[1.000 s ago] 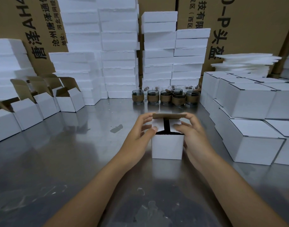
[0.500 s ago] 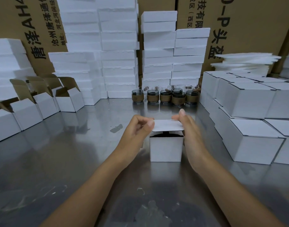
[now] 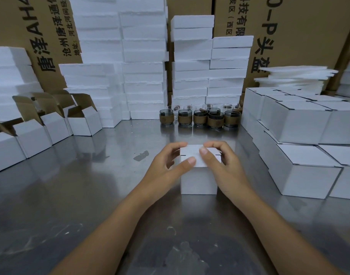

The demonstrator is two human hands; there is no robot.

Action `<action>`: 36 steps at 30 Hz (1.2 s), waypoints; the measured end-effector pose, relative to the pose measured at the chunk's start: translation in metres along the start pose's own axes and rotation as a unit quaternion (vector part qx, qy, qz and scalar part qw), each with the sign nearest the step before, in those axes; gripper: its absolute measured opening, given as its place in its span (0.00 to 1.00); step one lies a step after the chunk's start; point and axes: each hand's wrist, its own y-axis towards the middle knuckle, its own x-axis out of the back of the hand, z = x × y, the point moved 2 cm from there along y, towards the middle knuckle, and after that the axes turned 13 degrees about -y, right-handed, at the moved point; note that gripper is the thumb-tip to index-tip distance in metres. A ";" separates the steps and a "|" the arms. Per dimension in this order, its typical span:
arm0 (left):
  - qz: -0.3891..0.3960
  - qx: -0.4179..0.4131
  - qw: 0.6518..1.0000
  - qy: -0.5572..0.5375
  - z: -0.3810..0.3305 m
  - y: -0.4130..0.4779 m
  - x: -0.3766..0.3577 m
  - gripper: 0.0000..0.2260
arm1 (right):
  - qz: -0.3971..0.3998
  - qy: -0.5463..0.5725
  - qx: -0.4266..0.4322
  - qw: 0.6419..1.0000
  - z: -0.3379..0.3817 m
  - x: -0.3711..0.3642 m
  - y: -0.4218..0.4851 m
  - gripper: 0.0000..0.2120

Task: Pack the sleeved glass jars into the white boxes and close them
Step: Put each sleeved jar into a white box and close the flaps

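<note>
A small white box (image 3: 198,180) stands on the steel table (image 3: 90,185) in the middle, its lid folded flat on top. My left hand (image 3: 169,165) grips its left side, thumb pressing the lid. My right hand (image 3: 222,164) grips the right side, thumb also on the lid. What is inside the box is hidden. Several glass jars with brown sleeves (image 3: 200,117) stand in a row at the back of the table.
Open white boxes (image 3: 82,121) with raised brown flaps line the left. Closed white boxes (image 3: 301,122) are stacked on the right. White foam slabs (image 3: 144,56) and large brown cartons (image 3: 301,36) rise behind.
The lid went from standing up over the open flaps to lying flat on the box. Both hands moved down onto the top, thumbs now pressing it.
</note>
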 end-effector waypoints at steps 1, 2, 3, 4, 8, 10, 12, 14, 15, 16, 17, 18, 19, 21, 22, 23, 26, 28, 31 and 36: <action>-0.003 -0.002 1.000 0.003 -0.001 0.000 0.000 0.19 | -0.002 0.002 -0.002 1.000 0.000 0.000 0.000 0.21; -0.007 -0.005 1.000 0.004 -0.001 0.000 0.000 0.19 | -0.003 0.004 -0.005 1.000 0.000 0.000 0.000 0.21; -0.011 -0.007 1.000 0.004 -0.002 0.001 0.000 0.18 | -0.004 0.006 -0.008 1.000 0.000 0.000 0.001 0.22; -0.014 -0.008 1.000 0.006 -0.002 0.001 0.000 0.18 | -0.005 0.007 -0.008 1.000 0.000 0.000 0.001 0.22; -0.023 -0.019 1.000 0.010 0.000 0.003 0.002 0.19 | -0.013 -0.002 0.005 1.000 0.000 -0.001 0.002 0.23; -0.024 -0.025 0.999 0.001 0.000 0.004 0.002 0.18 | -0.010 -0.010 0.008 1.000 0.000 -0.001 0.002 0.23; -0.018 -0.027 0.999 -0.014 -0.001 0.004 0.002 0.17 | -0.001 -0.013 0.010 1.000 -0.001 0.000 0.001 0.22; -0.002 -0.025 0.999 -0.023 -0.003 0.003 0.002 0.15 | 0.001 -0.018 0.015 1.000 -0.001 0.001 0.001 0.22; 0.006 -0.024 0.999 -0.025 -0.004 0.002 0.002 0.15 | 0.001 -0.020 0.019 1.000 -0.001 0.000 0.000 0.23; 0.012 -0.023 0.999 -0.027 -0.004 0.001 0.002 0.15 | 0.000 -0.022 0.022 1.000 -0.001 0.000 0.000 0.24; 0.016 -0.022 0.999 -0.029 -0.005 0.001 0.002 0.15 | 0.000 -0.023 0.025 0.999 -0.001 0.000 0.000 0.25; 0.017 -0.023 0.999 -0.030 -0.004 0.001 0.002 0.15 | -0.001 -0.024 0.027 0.999 -0.001 0.000 0.000 0.25; 0.018 -0.025 0.999 -0.030 -0.005 0.000 0.001 0.14 | 0.000 -0.024 0.030 0.999 -0.001 -0.001 -0.001 0.25; 0.020 -0.027 0.999 -0.032 -0.005 0.000 0.000 0.14 | 0.000 -0.030 0.032 0.999 0.000 0.000 -0.001 0.24; 0.021 -0.028 0.999 -0.034 -0.005 0.000 0.000 0.14 | 0.000 -0.033 0.031 0.999 -0.001 -0.001 -0.001 0.24; 0.021 -0.028 0.999 -0.034 -0.005 0.000 0.000 0.14 | 0.000 -0.035 0.030 0.999 -0.001 -0.001 -0.001 0.24; 0.023 -0.028 0.999 -0.034 -0.005 0.000 0.001 0.14 | -0.003 -0.041 0.031 0.999 -0.002 0.000 -0.001 0.22; 0.021 -0.026 0.999 -0.033 -0.005 0.000 0.002 0.15 | -0.001 -0.044 0.032 0.998 -0.003 0.000 -0.002 0.23; 0.016 -0.018 0.999 -0.032 -0.005 0.000 0.002 0.16 | 0.010 -0.043 0.028 0.999 -0.004 -0.001 -0.002 0.24; -0.007 0.015 1.000 -0.005 -0.002 0.002 0.005 0.13 | 0.004 -0.014 0.014 1.000 -0.007 -0.001 0.000 0.13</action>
